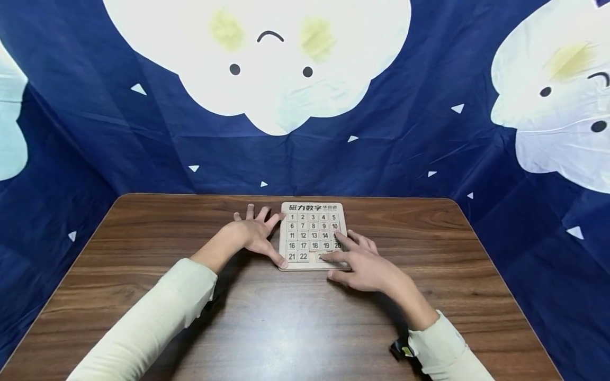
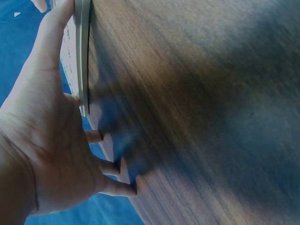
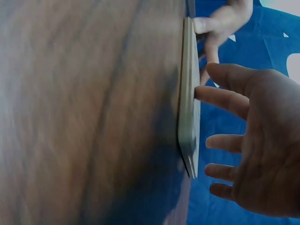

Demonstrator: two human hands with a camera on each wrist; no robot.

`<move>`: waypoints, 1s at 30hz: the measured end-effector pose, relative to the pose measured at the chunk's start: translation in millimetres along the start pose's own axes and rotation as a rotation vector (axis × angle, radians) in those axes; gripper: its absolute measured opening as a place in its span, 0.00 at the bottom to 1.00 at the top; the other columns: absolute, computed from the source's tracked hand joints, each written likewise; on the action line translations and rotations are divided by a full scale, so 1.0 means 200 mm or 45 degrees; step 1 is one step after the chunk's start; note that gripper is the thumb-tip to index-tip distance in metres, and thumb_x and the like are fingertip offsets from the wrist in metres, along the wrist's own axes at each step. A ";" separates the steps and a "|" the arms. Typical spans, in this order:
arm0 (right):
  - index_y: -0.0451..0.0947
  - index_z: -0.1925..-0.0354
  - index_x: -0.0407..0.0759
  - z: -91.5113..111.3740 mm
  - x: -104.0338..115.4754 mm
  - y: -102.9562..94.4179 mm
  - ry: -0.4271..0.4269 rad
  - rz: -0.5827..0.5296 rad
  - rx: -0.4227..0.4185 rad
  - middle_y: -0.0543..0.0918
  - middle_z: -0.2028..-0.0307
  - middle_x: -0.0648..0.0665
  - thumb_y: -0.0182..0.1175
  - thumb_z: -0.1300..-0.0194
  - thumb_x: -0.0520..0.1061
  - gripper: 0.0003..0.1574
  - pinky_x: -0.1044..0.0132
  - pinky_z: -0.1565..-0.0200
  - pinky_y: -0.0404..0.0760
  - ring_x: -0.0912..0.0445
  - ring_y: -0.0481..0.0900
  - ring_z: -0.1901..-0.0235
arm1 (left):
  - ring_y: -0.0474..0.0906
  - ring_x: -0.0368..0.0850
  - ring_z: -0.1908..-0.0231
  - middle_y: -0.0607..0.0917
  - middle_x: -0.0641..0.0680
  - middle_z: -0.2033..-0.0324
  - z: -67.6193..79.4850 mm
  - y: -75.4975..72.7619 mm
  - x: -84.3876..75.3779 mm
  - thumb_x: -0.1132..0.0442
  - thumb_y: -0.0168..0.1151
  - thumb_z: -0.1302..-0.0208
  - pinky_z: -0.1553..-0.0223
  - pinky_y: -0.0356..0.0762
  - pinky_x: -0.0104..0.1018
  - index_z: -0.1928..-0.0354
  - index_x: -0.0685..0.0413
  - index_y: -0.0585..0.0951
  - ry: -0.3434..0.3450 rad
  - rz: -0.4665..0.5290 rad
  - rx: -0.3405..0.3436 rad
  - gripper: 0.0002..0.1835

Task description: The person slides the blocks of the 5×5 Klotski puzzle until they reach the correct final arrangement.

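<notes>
A pale number-slide puzzle board [image 1: 281, 248] lies flat on the table, with rows of numbered tiles under a printed heading. My left hand [image 1: 252, 233] is spread along its left side, thumb on the lower left corner and a fingertip at the upper left edge. My right hand [image 1: 367, 264] reaches in from the right, its index fingertip on a bottom-row tile [image 1: 320, 256] whose number is partly covered. Left of that tile shows a gap [image 1: 312, 257], next to tile 22 [image 1: 303, 256]. In the right wrist view the board's edge [image 3: 187, 108] appears side-on, one fingertip touching its top.
The brown wooden table [image 1: 267, 312] extends around the board, which sits near the far edge. Behind and beside it hangs a dark blue cloth [image 1: 157, 143] with white clouds and small triangles. A dark device [image 1: 401, 349] is at the right wrist.
</notes>
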State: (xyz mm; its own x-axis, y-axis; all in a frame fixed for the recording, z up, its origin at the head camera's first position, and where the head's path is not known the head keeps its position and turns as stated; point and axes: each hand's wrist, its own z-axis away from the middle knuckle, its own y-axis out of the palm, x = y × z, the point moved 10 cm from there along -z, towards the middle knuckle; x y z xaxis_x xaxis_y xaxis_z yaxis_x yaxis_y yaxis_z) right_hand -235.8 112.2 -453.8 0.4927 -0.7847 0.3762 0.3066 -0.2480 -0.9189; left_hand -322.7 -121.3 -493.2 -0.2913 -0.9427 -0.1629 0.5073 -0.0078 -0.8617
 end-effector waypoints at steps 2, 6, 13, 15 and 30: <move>0.83 0.24 0.64 -0.01 0.02 0.03 -0.017 -0.011 0.036 0.57 0.10 0.31 0.65 0.18 0.64 0.30 0.17 0.18 0.51 0.23 0.51 0.12 | 0.27 0.86 0.13 0.41 0.67 0.08 0.00 0.00 0.00 0.10 0.76 0.59 0.21 0.37 0.92 0.06 0.31 0.39 -0.002 -0.002 0.001 0.85; 0.82 0.23 0.64 -0.01 0.02 0.02 -0.025 -0.024 0.022 0.56 0.09 0.33 0.64 0.18 0.65 0.31 0.17 0.18 0.50 0.24 0.50 0.11 | 0.26 0.86 0.13 0.41 0.67 0.08 0.00 0.00 0.01 0.10 0.76 0.59 0.20 0.37 0.92 0.06 0.31 0.39 -0.005 0.000 -0.002 0.85; 0.92 0.37 0.56 0.08 -0.10 -0.08 0.037 -0.010 -0.089 0.62 0.12 0.30 0.67 0.19 0.60 0.21 0.17 0.20 0.55 0.23 0.55 0.13 | 0.26 0.86 0.13 0.41 0.68 0.08 0.00 0.01 0.01 0.11 0.77 0.58 0.21 0.36 0.93 0.06 0.32 0.39 0.004 0.011 -0.001 0.85; 0.91 0.36 0.58 0.08 -0.10 -0.06 0.044 -0.015 -0.062 0.62 0.12 0.30 0.67 0.19 0.61 0.21 0.17 0.21 0.55 0.23 0.54 0.13 | 0.26 0.87 0.13 0.41 0.68 0.08 -0.01 0.01 0.01 0.11 0.77 0.59 0.21 0.36 0.93 0.06 0.32 0.39 0.006 0.016 -0.005 0.85; 0.84 0.25 0.57 0.08 -0.11 -0.04 0.045 -0.071 -0.063 0.63 0.12 0.31 0.66 0.18 0.61 0.30 0.15 0.21 0.56 0.24 0.57 0.13 | 0.23 0.82 0.12 0.39 0.65 0.07 0.01 0.01 0.01 0.13 0.76 0.54 0.21 0.30 0.92 0.06 0.30 0.40 0.090 0.120 -0.062 0.82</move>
State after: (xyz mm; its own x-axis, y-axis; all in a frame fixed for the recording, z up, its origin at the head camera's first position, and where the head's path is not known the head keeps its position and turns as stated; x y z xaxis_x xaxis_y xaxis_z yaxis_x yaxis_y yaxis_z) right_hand -235.7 140.3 -452.1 0.4462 -0.7883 0.4236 0.2921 -0.3191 -0.9016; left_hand -319.8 -123.6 -494.4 -0.3015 -0.9127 -0.2759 0.4959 0.0971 -0.8630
